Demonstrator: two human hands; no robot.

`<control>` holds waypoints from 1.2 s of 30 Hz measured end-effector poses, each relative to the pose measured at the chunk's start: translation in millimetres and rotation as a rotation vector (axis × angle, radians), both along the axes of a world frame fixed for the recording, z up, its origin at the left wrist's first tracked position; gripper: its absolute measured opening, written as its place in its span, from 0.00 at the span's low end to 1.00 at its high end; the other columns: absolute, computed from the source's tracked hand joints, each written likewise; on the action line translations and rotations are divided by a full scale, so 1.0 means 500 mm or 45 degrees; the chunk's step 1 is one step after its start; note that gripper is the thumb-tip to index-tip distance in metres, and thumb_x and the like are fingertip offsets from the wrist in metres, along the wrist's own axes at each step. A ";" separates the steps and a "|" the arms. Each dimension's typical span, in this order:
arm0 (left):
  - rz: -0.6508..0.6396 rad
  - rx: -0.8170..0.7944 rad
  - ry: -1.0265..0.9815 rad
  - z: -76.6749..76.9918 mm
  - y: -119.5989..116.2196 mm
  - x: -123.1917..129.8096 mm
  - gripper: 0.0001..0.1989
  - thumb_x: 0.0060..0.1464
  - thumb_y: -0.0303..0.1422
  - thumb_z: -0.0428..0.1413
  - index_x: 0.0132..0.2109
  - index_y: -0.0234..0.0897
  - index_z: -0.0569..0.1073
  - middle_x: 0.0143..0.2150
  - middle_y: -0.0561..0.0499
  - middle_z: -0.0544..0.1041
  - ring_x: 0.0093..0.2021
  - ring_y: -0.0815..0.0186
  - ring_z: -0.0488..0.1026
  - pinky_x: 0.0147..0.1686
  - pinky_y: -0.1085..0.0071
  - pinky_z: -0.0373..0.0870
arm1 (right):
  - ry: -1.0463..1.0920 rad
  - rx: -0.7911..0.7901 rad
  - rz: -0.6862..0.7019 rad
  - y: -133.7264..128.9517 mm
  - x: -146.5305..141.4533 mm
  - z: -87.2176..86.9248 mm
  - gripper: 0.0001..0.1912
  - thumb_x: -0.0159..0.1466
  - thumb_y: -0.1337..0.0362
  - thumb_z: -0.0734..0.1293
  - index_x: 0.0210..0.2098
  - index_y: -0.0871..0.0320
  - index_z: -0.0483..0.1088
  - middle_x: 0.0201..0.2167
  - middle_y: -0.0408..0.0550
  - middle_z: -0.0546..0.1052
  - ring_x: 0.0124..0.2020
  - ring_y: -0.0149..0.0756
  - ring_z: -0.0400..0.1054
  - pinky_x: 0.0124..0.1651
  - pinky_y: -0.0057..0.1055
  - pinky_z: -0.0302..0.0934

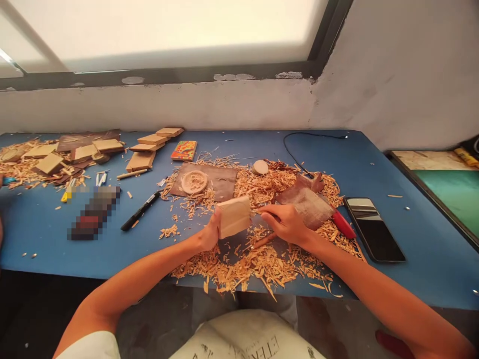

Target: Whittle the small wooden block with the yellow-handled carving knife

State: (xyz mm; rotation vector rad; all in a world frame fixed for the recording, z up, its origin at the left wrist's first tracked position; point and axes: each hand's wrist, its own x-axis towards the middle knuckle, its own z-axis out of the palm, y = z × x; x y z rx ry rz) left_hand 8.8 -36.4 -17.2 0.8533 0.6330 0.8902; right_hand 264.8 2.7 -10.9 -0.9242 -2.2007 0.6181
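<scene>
Tilted up above the wood shavings (269, 267), a square pale wooden block (235, 218) is gripped along its left edge by my left hand (209, 232). My right hand (286, 222) is closed around a slim carving tool, mostly hidden in the fingers; its end points toward the block's right side. A small gap shows between that hand and the block. Below the right hand a wooden-handled tool (264, 241) lies among the shavings. Behind the block, a round carved wooden piece (194, 182) rests on a brown sandpaper sheet (224, 180).
A phone (374, 229), a red-handled tool (343, 224) and worn sandpaper (309, 204) lie to the right. On the left are a black marker (140, 211), stacked wooden blocks (144, 149) and a painted tile (184, 150). Another person's arm (1, 229) shows at the left edge.
</scene>
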 end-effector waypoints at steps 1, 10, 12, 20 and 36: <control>-0.004 -0.017 -0.012 0.003 0.001 -0.001 0.49 0.50 0.71 0.52 0.64 0.36 0.72 0.53 0.40 0.83 0.60 0.46 0.76 0.59 0.55 0.72 | 0.002 0.004 -0.005 0.000 -0.001 0.001 0.19 0.74 0.53 0.60 0.41 0.57 0.79 0.36 0.50 0.84 0.31 0.35 0.76 0.34 0.31 0.62; 0.009 0.354 0.329 0.031 0.007 0.004 0.47 0.53 0.62 0.59 0.72 0.43 0.61 0.66 0.40 0.72 0.64 0.44 0.69 0.64 0.53 0.64 | 0.031 -0.017 -0.090 0.002 0.006 0.014 0.21 0.74 0.51 0.60 0.36 0.57 0.77 0.27 0.45 0.79 0.26 0.32 0.70 0.32 0.30 0.57; 0.014 0.561 0.523 0.044 0.008 0.008 0.46 0.49 0.52 0.68 0.70 0.43 0.63 0.66 0.39 0.70 0.64 0.44 0.67 0.65 0.51 0.62 | 0.030 -0.028 -0.100 0.004 0.008 0.016 0.21 0.74 0.50 0.60 0.35 0.57 0.75 0.25 0.44 0.76 0.25 0.32 0.68 0.31 0.30 0.55; -0.028 0.824 0.771 0.056 0.008 0.024 0.40 0.40 0.43 0.75 0.58 0.40 0.70 0.56 0.41 0.74 0.56 0.48 0.73 0.59 0.50 0.71 | 0.000 -0.035 -0.090 0.009 0.014 0.015 0.21 0.73 0.50 0.61 0.31 0.58 0.72 0.21 0.40 0.71 0.22 0.28 0.61 0.30 0.29 0.51; -0.125 0.889 0.972 0.038 0.015 0.021 0.46 0.36 0.44 0.76 0.60 0.40 0.66 0.56 0.44 0.77 0.54 0.51 0.77 0.56 0.53 0.75 | -0.088 0.014 0.073 0.013 0.007 0.022 0.28 0.71 0.48 0.64 0.21 0.58 0.61 0.17 0.37 0.62 0.20 0.24 0.51 0.27 0.29 0.43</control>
